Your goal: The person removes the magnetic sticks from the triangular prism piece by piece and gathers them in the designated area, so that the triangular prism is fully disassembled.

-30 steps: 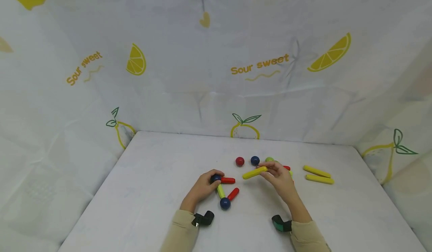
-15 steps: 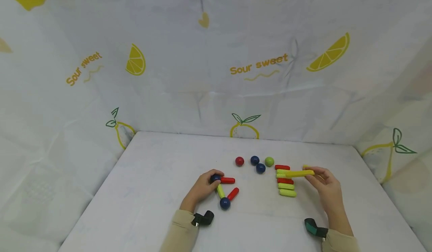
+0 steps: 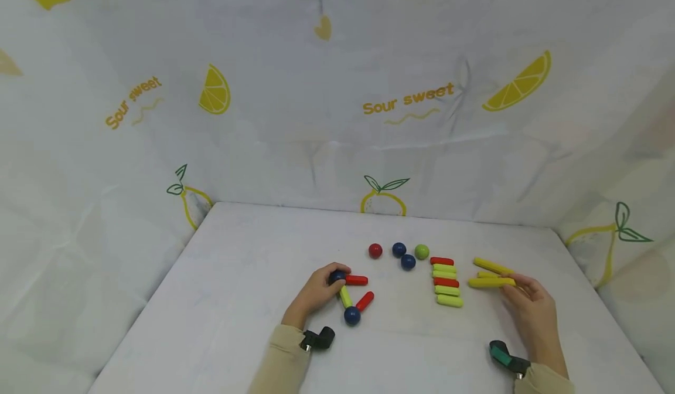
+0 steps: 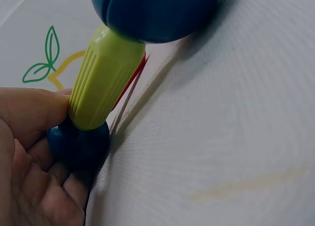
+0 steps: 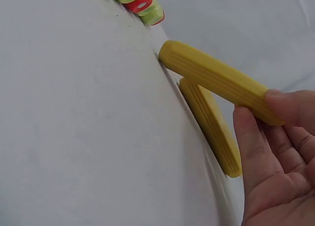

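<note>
My left hand [image 3: 315, 293] grips a dark blue ball [image 3: 336, 276] at one corner of a joined piece. A red rod [image 3: 356, 279] sticks out from that ball. A lime rod [image 4: 102, 83] links it to a second blue ball [image 3: 352, 315], which bears another red rod [image 3: 365, 301]. In the left wrist view the thumb lies against the ball end of the lime rod. My right hand [image 3: 535, 309] pinches one end of a long yellow rod [image 5: 216, 78] between thumb and fingers. Beneath and beyond it lie two more yellow rods [image 3: 491, 265], one partly covered.
A column of short red and lime rods [image 3: 446, 282] lies left of the right hand. Behind the joined piece sit a red ball [image 3: 375, 251], two blue balls [image 3: 408, 262] and a green ball [image 3: 421, 251]. A printed cloth [image 3: 295, 171] hangs behind the white table [image 3: 232, 323].
My right hand has carried the yellow rod rightward from near the balls, past the short rods, and lowered it beside the other yellow rods. The left hand stays in place.
</note>
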`<state>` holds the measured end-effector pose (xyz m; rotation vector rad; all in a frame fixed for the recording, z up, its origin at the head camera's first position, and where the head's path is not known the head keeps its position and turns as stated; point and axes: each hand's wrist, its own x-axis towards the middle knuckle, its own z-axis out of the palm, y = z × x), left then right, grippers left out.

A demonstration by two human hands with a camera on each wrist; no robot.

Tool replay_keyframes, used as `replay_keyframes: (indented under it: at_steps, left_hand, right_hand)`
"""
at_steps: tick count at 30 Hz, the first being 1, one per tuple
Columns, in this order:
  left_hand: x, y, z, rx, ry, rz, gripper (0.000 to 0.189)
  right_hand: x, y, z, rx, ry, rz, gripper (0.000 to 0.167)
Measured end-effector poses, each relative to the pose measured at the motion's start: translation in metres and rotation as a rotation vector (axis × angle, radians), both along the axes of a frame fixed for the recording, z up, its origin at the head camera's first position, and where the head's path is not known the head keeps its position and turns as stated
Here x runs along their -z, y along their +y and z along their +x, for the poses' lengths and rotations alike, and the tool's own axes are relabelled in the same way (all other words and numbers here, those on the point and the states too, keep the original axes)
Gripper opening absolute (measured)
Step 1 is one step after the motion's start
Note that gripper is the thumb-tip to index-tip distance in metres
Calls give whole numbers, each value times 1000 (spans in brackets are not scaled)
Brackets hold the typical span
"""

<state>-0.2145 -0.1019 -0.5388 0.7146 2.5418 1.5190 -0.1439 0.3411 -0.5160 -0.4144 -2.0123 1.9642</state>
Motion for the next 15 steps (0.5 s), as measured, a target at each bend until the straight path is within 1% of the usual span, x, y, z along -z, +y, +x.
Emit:
replay_keyframes:
  at_steps: [3, 4, 5, 6, 9, 11, 13, 15]
  left_hand:
    - [0, 0, -1, -5, -9, -22, 25]
    - [0, 0, -1, -6, -9, -28, 25]
    - [0, 0, -1, -5, -4, -31, 25]
    - [0, 0, -1, -5, -8, -30, 25]
    - [1, 0, -1, -6, -10, -25, 26]
    - [2, 0, -1, -7, -9, -23, 26]
    - [2, 0, -1, -11, -21, -24, 26]
    - [2, 1, -1, -10, -27, -19, 26]
  right_hand:
    - [3, 1, 0, 48, -19, -50, 29]
    - [4, 2, -1, 67, -29, -51, 30]
    - [4, 2, -1, 89, -41, -35, 30]
    - [4, 3, -2, 109, -64, 3, 30]
    - [4, 4, -3, 152, -130, 80, 34]
    - [3, 5, -3, 173, -177, 149, 36]
    - [2, 6, -3, 190, -211, 176, 39]
    - [2, 7, -2, 198, -246, 225, 42]
